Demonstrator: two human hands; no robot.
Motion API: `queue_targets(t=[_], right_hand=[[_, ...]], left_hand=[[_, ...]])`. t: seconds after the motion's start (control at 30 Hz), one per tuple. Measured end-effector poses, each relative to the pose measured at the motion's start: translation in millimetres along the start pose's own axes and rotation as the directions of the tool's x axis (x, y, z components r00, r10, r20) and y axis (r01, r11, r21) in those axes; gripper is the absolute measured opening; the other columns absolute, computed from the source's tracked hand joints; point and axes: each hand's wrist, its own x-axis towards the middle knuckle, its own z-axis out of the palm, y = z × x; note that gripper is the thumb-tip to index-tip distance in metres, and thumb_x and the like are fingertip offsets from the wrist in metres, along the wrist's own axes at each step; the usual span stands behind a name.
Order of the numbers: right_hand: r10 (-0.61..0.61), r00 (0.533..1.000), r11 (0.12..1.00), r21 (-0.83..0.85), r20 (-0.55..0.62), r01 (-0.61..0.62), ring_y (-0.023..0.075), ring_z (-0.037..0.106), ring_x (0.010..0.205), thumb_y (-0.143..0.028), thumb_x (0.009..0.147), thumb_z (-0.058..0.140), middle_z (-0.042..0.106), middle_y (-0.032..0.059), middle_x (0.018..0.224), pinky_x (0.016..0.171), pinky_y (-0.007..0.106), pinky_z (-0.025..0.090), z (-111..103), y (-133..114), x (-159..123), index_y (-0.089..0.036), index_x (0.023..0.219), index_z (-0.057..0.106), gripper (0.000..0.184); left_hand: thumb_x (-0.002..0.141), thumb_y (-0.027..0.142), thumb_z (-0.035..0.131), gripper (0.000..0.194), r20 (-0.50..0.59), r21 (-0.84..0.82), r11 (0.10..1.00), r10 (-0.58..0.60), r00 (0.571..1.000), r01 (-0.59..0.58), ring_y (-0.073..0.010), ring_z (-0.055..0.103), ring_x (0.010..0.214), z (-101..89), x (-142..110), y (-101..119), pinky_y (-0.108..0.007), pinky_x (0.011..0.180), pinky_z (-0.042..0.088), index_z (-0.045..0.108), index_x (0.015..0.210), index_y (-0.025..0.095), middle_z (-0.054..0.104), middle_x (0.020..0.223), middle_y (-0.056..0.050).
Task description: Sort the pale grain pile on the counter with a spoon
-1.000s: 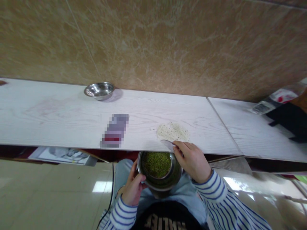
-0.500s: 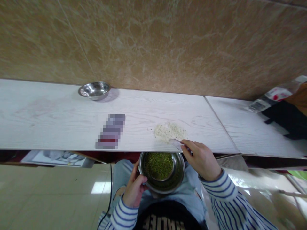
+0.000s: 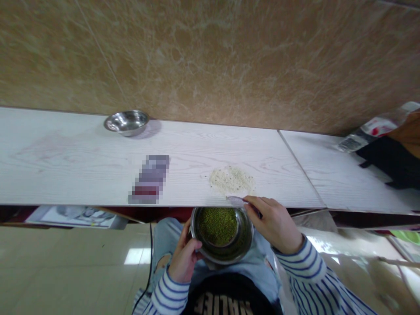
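My left hand [image 3: 184, 258] grips the left rim of a steel bowl [image 3: 245, 245], thumb on top. The bowl is held above my lap, its far rim at the table's front edge. Small green beans [image 3: 218, 225], like mung beans, lie in it. My right hand [image 3: 272, 221] pinches a small translucent purplish plastic spoon [image 3: 235, 200] at the table edge, over the bowl's far side. Whether anything lies in the spoon is too small to tell. Just beyond it, a flat patch of white grains [image 3: 231, 179] with dark specks, like rice, is spread on the table.
A second steel bowl [image 3: 127, 123] stands at the back left by the marbled wall [image 3: 197, 61]. A blurred-out phone-shaped object [image 3: 150, 178] lies left of the grains. At far right are a plastic bottle [image 3: 370, 131] and a dark item [image 3: 393, 162].
The spoon in my right hand has drawn back from the grains, slightly left and closer to the table's front edge. My left hand and the bowl stay nearly still.
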Motion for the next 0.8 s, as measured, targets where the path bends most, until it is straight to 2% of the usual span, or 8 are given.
queue_targets(t=[0.3, 0.8], right_hand=[[0.041, 0.999, 0.999, -0.035, -0.013, -0.041, 0.0169, 0.062, 0.075, -0.025, 0.087, 0.044, 0.068, 0.0051, 0.086, 0.072, 0.033, 0.047, 2.3, 8.1, 2.3, -0.019, 0.1, 0.06, 0.022], [0.028, 1.0, 0.999, 0.041, 0.005, -0.028, 0.0154, 0.061, 0.075, -0.026, 0.088, 0.043, 0.068, 0.0042, 0.085, 0.072, 0.03, 0.046, 1.2, 6.1, 3.8, -0.02, 0.1, 0.061, 0.023]], left_hand=[[0.055, 0.012, 0.055, 0.072, 0.007, 0.01, 1.0, 0.009, 1.0, -0.009, -0.0149, 0.051, 0.07, 1.0, -2.8, 3.4, -0.024, 0.047, 0.042, 0.045, 0.125, 0.026, 0.057, 0.105, -0.004], [0.055, 0.011, 0.055, 0.07, 0.016, 0.004, 1.0, 0.013, 1.0, -0.013, -0.0147, 0.05, 0.07, -0.5, -1.1, 2.0, -0.024, 0.048, 0.042, 0.046, 0.122, 0.026, 0.057, 0.099, -0.002]])
